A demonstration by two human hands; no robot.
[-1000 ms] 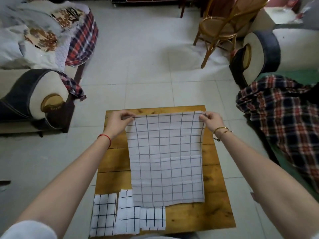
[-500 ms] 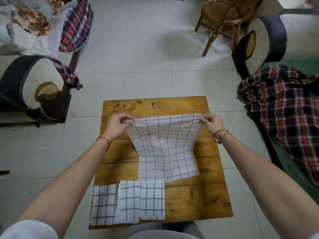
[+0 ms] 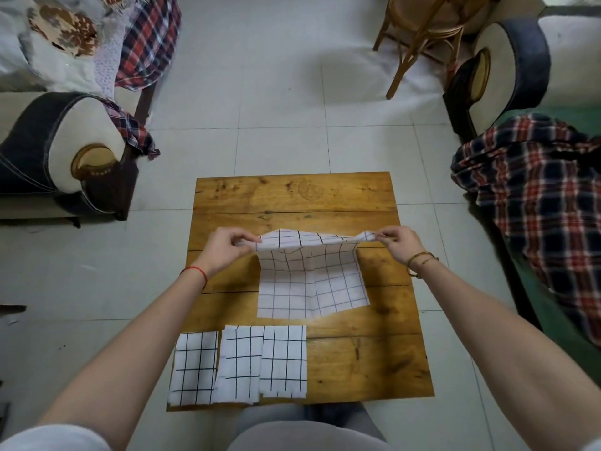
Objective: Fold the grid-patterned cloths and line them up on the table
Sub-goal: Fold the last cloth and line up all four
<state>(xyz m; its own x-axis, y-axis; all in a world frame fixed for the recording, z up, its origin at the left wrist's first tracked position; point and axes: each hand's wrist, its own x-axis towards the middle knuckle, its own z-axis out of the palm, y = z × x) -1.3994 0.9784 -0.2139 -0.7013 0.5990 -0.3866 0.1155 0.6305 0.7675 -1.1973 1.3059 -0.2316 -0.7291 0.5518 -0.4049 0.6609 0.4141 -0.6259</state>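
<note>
- The floor (image 3: 279, 102) is made of big pale tiles.
- A sofa (image 3: 553, 76) stands on the right with a checked blanket (image 3: 533, 190) in red, blue and white on it.
- An armchair (image 3: 58, 157) stands on the left, and a wooden chair (image 3: 419, 24) stands at the top.
- The brown wooden desk (image 3: 292, 196) sits in the middle, right in front of the person.
- A big white cloth (image 3: 312, 281) with thin dark lines lies on the desk. Its far edge is lifted up and its near part lies flat on the wood.
- Three small folded cloths lie in a row on the near left part of the desk: the left one (image 3: 195, 369), the middle one (image 3: 240, 362) and the right one (image 3: 284, 359). The middle and right ones touch.
- The left hand (image 3: 224, 249) pinches the far left corner of the big cloth.
- The right hand (image 3: 400, 244) pinches the far right corner.
- A red string (image 3: 195, 271) goes round the left wrist, and a gold bangle (image 3: 421, 258) goes round the right wrist.
</note>
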